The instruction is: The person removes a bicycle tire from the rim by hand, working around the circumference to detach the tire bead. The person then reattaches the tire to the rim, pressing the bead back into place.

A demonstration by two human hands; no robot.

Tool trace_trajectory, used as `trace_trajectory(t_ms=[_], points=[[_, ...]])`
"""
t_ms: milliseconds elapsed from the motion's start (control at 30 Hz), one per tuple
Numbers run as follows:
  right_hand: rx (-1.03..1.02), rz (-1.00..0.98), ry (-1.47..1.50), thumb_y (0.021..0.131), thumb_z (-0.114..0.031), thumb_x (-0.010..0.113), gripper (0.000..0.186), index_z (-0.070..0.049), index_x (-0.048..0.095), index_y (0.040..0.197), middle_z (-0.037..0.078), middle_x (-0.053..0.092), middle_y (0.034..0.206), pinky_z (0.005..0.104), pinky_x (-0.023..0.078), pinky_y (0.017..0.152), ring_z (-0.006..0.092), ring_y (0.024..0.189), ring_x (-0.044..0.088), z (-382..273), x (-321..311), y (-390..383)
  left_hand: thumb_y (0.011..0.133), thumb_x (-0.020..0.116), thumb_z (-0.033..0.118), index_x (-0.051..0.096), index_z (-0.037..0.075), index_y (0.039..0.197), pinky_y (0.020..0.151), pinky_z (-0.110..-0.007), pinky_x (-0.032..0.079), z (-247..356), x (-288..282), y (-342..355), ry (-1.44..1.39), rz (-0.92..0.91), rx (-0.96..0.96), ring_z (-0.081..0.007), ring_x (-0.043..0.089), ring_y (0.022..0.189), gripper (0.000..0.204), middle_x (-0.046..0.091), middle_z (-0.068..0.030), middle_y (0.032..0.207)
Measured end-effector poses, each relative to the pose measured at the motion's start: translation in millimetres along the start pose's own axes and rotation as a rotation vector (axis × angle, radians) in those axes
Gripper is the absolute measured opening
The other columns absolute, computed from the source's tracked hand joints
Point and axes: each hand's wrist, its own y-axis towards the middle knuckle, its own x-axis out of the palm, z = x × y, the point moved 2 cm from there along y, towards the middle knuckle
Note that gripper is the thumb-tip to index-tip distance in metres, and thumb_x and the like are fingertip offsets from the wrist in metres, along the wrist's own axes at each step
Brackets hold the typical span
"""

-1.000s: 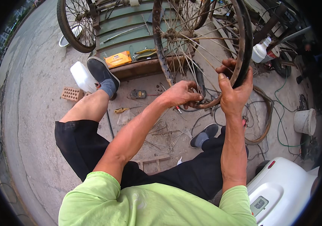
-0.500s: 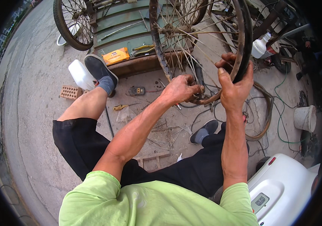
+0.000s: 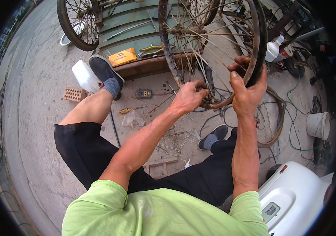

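A rusty spoked bicycle wheel [image 3: 168,59] stands upright in front of me, its spokes running to a worn hub [image 3: 193,30]. My right hand [image 3: 248,88] grips the right side of the rim [image 3: 256,51], thumb towards me and fingers curled behind. Low on the wheel, my left hand [image 3: 190,95] is closed in a pinch at the bottom of the rim, where several spokes [image 3: 211,80] meet it. What lies between those fingertips is too small and hidden to tell.
A green slatted cart bed [image 3: 130,31] bears an orange box [image 3: 122,57] and yellow-handled pliers [image 3: 150,48]. On the ground lie a multimeter [image 3: 143,93], a yellow-handled screwdriver [image 3: 126,110], loose spokes, a brick [image 3: 74,94] and a tyre [image 3: 278,118]. A bucket [image 3: 318,125] stands at right.
My left hand has dropped slightly at the bottom of the rim, its fingers drawn closer together. My right hand keeps its grip; the view has shifted a little.
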Motion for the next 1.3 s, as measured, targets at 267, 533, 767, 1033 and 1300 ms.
trace_trajectory(t_ms=[267, 533, 767, 1033, 1300], points=[[-0.031, -0.003, -0.02, 0.087, 0.004, 0.068, 0.048, -0.001, 0.053, 0.132, 0.015, 0.065, 0.124, 0.0414, 0.057, 0.097, 0.0226, 0.106, 0.069, 0.7, -2.9, -1.0, 0.098, 0.06, 0.012, 0.067, -0.004, 0.123, 0.062, -0.029, 0.049, 8.3, 8.8, -22.9, -0.236, 0.284, -0.053, -0.0089, 0.058, 0.07, 0.031, 0.069, -0.0042, 0.084], [-0.024, 0.001, -0.001, 0.084, 0.005, 0.068, 0.047, 0.0, 0.052, 0.128, 0.014, 0.065, 0.121, 0.0366, 0.057, 0.092, 0.0199, 0.103, 0.069, -0.7, 0.4, -0.2, 0.101, 0.063, 0.019, 0.063, -0.008, 0.125, 0.06, -0.03, 0.049, 12.7, 24.0, -31.7, -0.507, 0.095, 0.002, -0.0106, 0.061, 0.07, 0.037, 0.067, -0.0049, 0.081], [-0.046, -0.016, -0.024, 0.086, 0.005, 0.067, 0.047, -0.001, 0.053, 0.13, 0.015, 0.065, 0.124, 0.0398, 0.057, 0.096, 0.0218, 0.105, 0.069, 0.3, 0.5, -0.9, 0.102, 0.068, 0.022, 0.059, -0.004, 0.136, 0.058, -0.023, 0.044, 16.1, 5.6, -22.2, -0.37, -0.092, 0.036, -0.0076, 0.061, 0.071, 0.043, 0.07, -0.0038, 0.092], [-0.017, 0.002, 0.01, 0.085, 0.005, 0.066, 0.046, 0.0, 0.052, 0.128, 0.014, 0.065, 0.121, 0.037, 0.056, 0.092, 0.0208, 0.103, 0.069, -2.0, 0.8, 0.8, 0.101, 0.073, 0.033, 0.059, -0.001, 0.14, 0.059, -0.026, 0.046, 8.0, -0.3, -17.0, -0.766, -0.39, -0.047, -0.0095, 0.058, 0.065, 0.054, 0.066, -0.0025, 0.082], [-0.026, 0.003, -0.012, 0.084, 0.005, 0.066, 0.045, 0.001, 0.052, 0.126, 0.014, 0.065, 0.12, 0.0359, 0.056, 0.092, 0.0197, 0.101, 0.07, -1.5, -0.3, 0.2, 0.105, 0.066, 0.035, 0.06, 0.0, 0.142, 0.061, -0.026, 0.047, 23.6, -6.7, -7.6, -0.293, -0.383, -0.111, -0.01, 0.058, 0.064, 0.051, 0.064, -0.0033, 0.078]])
